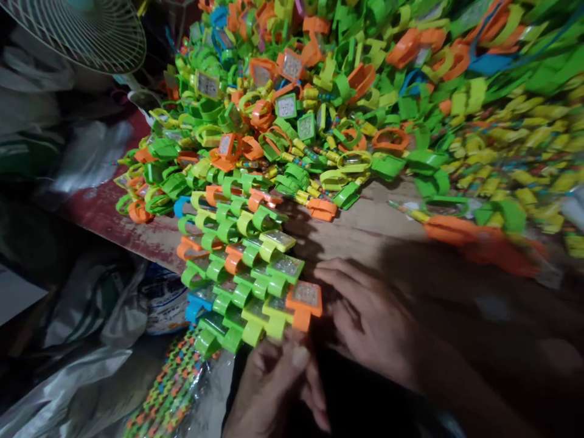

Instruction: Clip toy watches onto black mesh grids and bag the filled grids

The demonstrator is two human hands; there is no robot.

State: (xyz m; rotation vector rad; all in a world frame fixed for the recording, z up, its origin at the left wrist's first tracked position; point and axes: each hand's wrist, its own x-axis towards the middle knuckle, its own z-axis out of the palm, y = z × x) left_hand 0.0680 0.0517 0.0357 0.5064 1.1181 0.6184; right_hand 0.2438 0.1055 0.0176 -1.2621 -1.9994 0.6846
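Rows of toy watches [241, 277], mostly green with some yellow, orange and blue, lie packed edge to edge on the table in front of me. Their faces are clear squares and their straps curl up in loops. At the near right corner sits an orange toy watch [305, 296]. My left hand [278, 380] is just below it, thumb pressed to the fingers; whatever they pinch is hidden. Beside its right edge, my right hand [369, 316] has its fingers stretched out and apart, with nothing visible in them. I cannot tell whether the fingertips touch the watch.
A big heap of loose toy watches [285, 106] covers the back of the table [360, 222]. Yellow-capped sticks [515, 152] are piled at right. A fan [86, 30] stands at back left. Below the left edge lie plastic bags [86, 377] and a bag of coloured pieces [164, 389].
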